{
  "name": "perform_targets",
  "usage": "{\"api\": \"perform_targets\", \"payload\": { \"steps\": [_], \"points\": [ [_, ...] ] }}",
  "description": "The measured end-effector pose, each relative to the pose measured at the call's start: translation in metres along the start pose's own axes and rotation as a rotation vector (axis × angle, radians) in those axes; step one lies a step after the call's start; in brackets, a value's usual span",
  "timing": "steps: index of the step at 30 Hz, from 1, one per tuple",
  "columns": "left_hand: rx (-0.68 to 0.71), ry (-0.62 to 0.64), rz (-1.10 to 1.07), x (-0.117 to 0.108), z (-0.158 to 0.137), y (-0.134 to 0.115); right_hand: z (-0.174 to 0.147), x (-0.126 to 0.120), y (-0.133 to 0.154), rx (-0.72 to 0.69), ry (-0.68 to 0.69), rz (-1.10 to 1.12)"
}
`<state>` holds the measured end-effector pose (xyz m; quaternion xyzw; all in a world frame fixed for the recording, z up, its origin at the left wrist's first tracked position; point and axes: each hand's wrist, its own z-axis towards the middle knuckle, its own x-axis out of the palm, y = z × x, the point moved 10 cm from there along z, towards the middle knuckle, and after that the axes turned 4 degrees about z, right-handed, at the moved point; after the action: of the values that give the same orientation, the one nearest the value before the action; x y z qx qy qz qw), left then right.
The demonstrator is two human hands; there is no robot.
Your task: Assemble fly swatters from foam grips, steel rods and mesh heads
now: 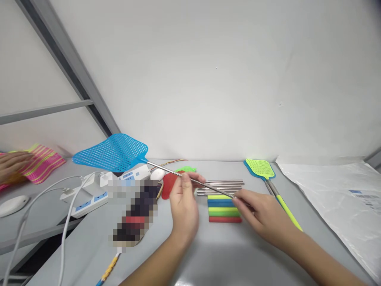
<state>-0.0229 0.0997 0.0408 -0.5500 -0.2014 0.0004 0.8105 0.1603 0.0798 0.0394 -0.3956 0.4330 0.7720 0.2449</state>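
Over left, white power strips point(98, 190) with cables, striped cloth point(41, 163) beyond; green swatter point(260, 169) and plastic sheet point(336, 198) lying right.

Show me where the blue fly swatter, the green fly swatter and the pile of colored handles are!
blue fly swatter point(111, 153): head view, middle of its mesh head.
green fly swatter point(260, 168): head view, middle of its mesh head.
colored handles point(224, 208): head view, green one in the stack.
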Motion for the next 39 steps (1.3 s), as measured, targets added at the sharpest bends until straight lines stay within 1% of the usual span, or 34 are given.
{"api": "perform_targets", "payload": {
  "steps": [2,4,6,8,10,12,17,21,23,25,26,30,32,35,39],
  "points": [
    [-0.078,0.091,0.054,0.013,-0.013,0.013,0.000,-0.002,-0.004,0.000,-0.034,-0.039],
    [-0.130,0.202,0.120,0.027,-0.025,0.022,-0.001,-0.004,-0.004,-0.034,-0.061,-0.071],
    [-0.151,0.282,0.166,0.036,-0.033,0.025,-0.003,-0.005,0.001,-0.096,-0.086,-0.092],
    [-0.146,0.313,0.181,0.039,-0.036,0.024,-0.004,-0.007,0.007,-0.155,-0.115,-0.105],
    [-0.116,0.302,0.183,0.038,-0.034,0.019,-0.004,-0.010,0.013,-0.191,-0.135,-0.104],
    [-0.076,0.265,0.166,0.034,-0.030,0.013,-0.003,-0.013,0.017,-0.213,-0.146,-0.093],
    [0.004,0.175,0.032,0.025,-0.020,-0.003,-0.001,-0.019,0.022,-0.230,-0.158,-0.127],
    [0.061,0.091,0.015,0.016,-0.014,-0.013,-0.002,-0.019,0.026,-0.239,-0.180,-0.175],
    [0.081,0.068,-0.010,0.013,-0.012,-0.015,-0.003,-0.017,0.026,-0.237,-0.194,-0.197],
    [0.086,0.082,-0.038,0.015,-0.014,-0.014,-0.005,-0.017,0.026,-0.236,-0.214,-0.216],
    [0.079,0.115,-0.029,0.019,-0.017,-0.011,-0.005,-0.016,0.026,-0.238,-0.223,-0.219],
    [0.008,0.355,0.134,0.046,-0.037,0.005,-0.007,-0.015,0.031,-0.283,-0.226,-0.189],
    [0.009,0.406,0.152,0.053,-0.045,0.006,-0.007,-0.014,0.034,-0.302,-0.201,-0.145],
    [0.067,0.365,0.124,0.049,-0.047,-0.003,-0.005,-0.012,0.036,-0.292,-0.140,-0.069],
    [0.129,0.250,0.032,0.035,-0.036,-0.020,-0.002,-0.014,0.034,-0.245,-0.106,-0.034]
  ]
}}
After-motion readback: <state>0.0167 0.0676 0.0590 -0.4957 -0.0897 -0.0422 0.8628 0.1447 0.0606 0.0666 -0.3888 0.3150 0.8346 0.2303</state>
